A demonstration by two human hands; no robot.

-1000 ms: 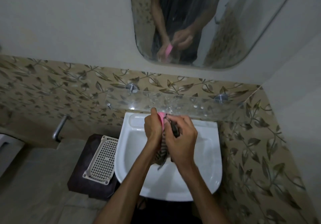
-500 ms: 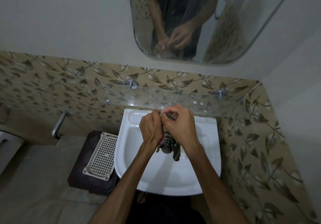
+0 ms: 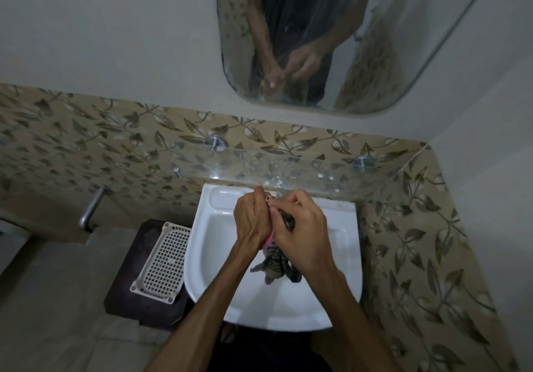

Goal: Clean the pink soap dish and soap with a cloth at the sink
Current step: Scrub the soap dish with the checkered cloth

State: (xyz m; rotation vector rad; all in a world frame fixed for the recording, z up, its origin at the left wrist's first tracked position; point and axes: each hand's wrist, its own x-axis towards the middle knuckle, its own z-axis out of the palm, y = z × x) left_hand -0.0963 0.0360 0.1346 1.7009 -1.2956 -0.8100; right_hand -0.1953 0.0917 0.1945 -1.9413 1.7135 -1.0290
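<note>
Dish point(image 3: 268, 241) mid-wipe over sink point(image 3: 343, 244): L hand point(image 3: 251, 221) grips it, R hand point(image 3: 302, 236) fingers pinch cloth point(image 3: 274, 266); soap unseen, prob left

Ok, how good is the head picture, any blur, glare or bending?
Head view: dim and grainy; wide-angle bends the mirror and tile band; glare spots on the glass shelf; the hands, left hand and right hand, hide most of the pink item; striped cloth slightly soft.

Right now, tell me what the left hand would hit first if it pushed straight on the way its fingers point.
The left hand points away toward the wall. It would probably meet the glass shelf first, just ahead of its fingertips, though depth is unclear.
</note>
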